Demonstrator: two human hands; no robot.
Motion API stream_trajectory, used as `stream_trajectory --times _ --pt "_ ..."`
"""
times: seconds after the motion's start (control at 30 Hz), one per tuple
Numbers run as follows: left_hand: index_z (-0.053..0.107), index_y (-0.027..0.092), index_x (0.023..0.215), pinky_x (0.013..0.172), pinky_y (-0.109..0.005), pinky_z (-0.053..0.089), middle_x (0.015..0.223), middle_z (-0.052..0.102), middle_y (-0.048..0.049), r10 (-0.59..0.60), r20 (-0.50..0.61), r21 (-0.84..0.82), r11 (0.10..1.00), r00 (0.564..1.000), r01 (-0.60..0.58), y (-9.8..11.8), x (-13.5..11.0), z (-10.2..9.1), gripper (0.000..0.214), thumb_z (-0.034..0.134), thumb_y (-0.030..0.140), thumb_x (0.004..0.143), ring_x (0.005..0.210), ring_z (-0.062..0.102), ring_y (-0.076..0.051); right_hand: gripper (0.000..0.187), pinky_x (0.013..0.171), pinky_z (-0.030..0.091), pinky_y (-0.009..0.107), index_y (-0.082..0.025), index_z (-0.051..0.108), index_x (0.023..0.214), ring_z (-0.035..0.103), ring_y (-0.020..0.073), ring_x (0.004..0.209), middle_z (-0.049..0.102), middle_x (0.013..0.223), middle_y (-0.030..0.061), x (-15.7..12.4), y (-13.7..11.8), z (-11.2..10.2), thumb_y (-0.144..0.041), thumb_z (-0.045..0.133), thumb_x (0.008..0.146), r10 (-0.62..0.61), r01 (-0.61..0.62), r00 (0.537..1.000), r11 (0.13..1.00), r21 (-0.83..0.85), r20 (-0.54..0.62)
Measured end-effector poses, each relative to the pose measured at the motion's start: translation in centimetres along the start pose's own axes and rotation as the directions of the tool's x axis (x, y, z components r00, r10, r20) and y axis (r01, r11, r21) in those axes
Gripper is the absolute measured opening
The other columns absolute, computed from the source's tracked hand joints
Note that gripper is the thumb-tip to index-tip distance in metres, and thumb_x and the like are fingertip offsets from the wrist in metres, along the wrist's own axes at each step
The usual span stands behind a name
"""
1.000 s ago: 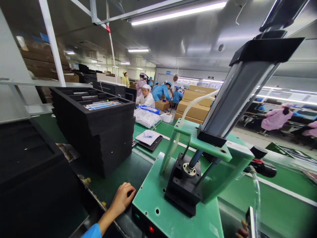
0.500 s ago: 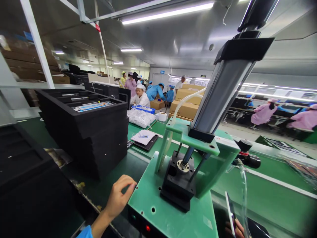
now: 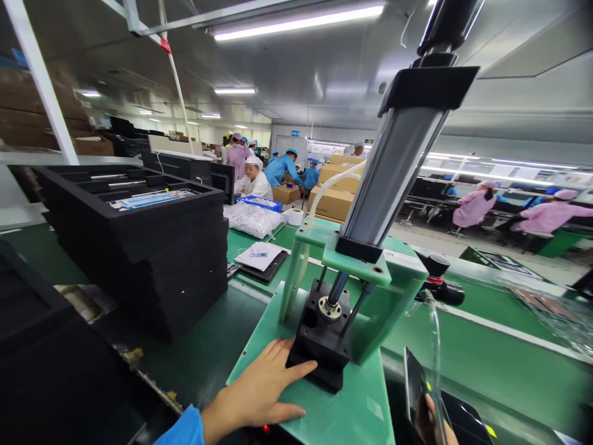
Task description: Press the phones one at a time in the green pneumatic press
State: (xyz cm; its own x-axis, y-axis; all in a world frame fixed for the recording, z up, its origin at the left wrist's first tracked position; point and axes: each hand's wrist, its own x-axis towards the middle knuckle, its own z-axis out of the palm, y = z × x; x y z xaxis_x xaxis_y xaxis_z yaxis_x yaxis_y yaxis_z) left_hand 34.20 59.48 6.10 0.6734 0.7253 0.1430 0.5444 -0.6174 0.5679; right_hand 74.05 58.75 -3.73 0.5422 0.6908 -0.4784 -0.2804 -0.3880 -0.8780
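My left hand lies over the green base plate of a pneumatic press, fingers spread. Its fingertips reach the lower edge of the press's black block; some are hidden behind that edge. Above the block stands the grey air cylinder, held by a green frame. At the lower right, my right hand is partly cut off by the frame's bottom. It grips a thin, glossy black panel, tilted upright beside the press. A clear hose passes in front of it.
Black foam trays are stacked on the left, with flat parts in the top one. Behind the press lie a notepad, a bag of white pieces and a tape roll. Another glossy black panel lies at lower right. Co-workers sit farther off.
My left hand has moved right, from the base plate's left edge to the black block, and its fingers have spread. The panel in my right hand now shows more of its dark face.
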Motion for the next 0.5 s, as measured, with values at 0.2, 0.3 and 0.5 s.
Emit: stream_trajectory --times 0.2,0.3,0.5 --pt "0.035 0.041 0.15 0.114 -0.065 0.027 0.161 0.025 -0.0124 -0.007 0.045 -0.024 1.0 0.999 0.008 0.0 -0.8 -0.4 0.08 0.073 0.054 0.081 0.145 0.028 -0.041 0.059 0.054 0.054 0.031 -0.02 0.064 0.089 0.066 0.0265 0.075 0.067 0.076 0.0047 -0.1 0.2 -0.6 -0.06 0.08 0.049 0.174 -0.179 0.984 0.971 0.157 0.047" --pt "0.039 0.04 0.149 0.114 -0.065 0.027 0.161 0.027 -0.0118 0.01 0.023 -0.042 0.999 1.0 -0.009 -0.1 -0.9 -0.6 0.078 0.072 0.057 0.08 0.145 0.03 -0.042 0.056 0.059 0.057 0.033 -0.021 0.065 0.094 0.067 0.0273 0.083 0.07 0.085 0.0046 -0.4 0.5 -0.8 -0.061 0.08 0.057 0.128 -0.14 0.989 0.974 0.178 0.08" --pt "0.052 0.04 0.14 0.117 -0.06 0.026 0.158 0.033 -0.0086 0.011 0.039 -0.082 0.997 0.999 -0.008 -0.1 -0.7 -1.0 0.069 0.075 0.056 0.078 0.144 0.032 -0.038 0.056 0.06 0.059 0.043 -0.022 0.065 0.084 0.068 0.0332 0.076 0.07 0.079 0.0081 0.8 1.1 -0.8 -0.074 0.069 0.064 -0.118 0.121 0.989 0.992 -0.03 0.088"
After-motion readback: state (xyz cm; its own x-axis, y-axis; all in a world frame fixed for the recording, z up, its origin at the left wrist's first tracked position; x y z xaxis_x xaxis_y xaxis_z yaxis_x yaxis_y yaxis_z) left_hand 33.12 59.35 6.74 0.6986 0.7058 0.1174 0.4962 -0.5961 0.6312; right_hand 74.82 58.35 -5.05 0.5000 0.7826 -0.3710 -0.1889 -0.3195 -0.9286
